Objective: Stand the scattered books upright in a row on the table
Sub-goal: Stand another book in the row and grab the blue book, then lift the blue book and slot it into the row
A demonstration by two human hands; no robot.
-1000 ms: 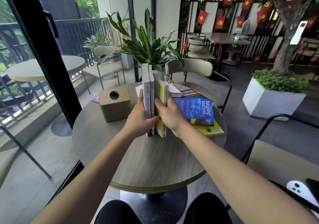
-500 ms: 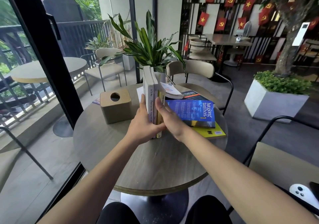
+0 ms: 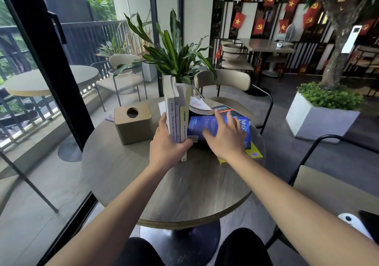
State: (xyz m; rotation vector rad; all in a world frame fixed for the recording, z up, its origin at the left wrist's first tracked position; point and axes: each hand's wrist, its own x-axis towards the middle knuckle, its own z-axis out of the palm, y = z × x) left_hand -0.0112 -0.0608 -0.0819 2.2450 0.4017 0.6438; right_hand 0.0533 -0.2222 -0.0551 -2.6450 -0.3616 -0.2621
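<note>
1. Since a moment ago, the right hand point(image 3: 227, 137) has let go of the standing books point(image 3: 176, 118) and gone over to the blue book point(image 3: 220, 128) lying flat beside them; the left hand point(image 3: 167, 147) stays where it was.
2. Left fingers point(image 3: 164, 122) are wrapped round the foot of the upright books, thumb across the front, keeping them standing near the middle of the desk point(image 3: 164, 187), next to the tissue box point(image 3: 133, 125).
3. Right fingers point(image 3: 220, 116) are spread flat above the blue cover, gripping nothing yet.
4. That blue book rests on a yellow book point(image 3: 253, 153), with more books point(image 3: 205, 107) behind it.
5. It looks like a light paperback with a glossy cover, probably bendy and a bit slippery.
6. I'd take it by the spine edge or pinch one long side, then tip it upright against the row.
</note>
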